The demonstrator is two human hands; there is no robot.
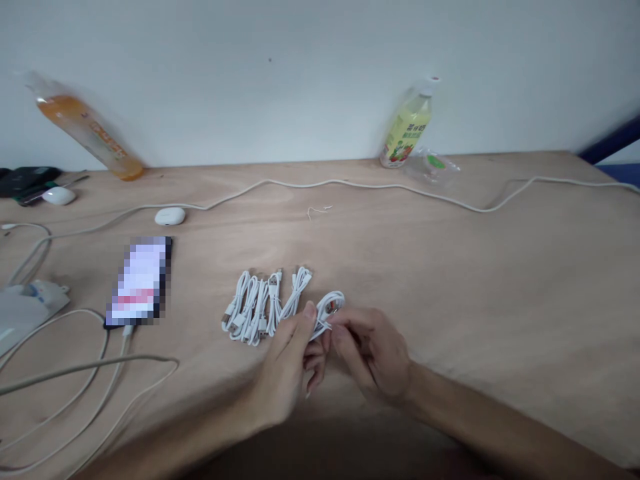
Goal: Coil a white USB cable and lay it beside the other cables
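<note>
A coiled white USB cable [336, 297] is held up off the table by my left hand [286, 373], its thumb pressed along the near side of the coil. At the coil's lower right, my right hand [377, 353] pinches with thumb and forefinger at a thin white twist tie [325, 325] round the cable. The fingertips partly cover the tie. Just beyond my left hand, several bundled white USB cables [260, 307] lie side by side in a row on the wooden table [475, 287].
A smartphone [137, 283] on a charging cable and a white earbud case [170, 216] lie at left. Loose twist ties [319, 212] lie farther back. A long white cord [300, 185] crosses the table. An orange bottle [95, 140] and a yellow bottle [407, 130] stand by the wall.
</note>
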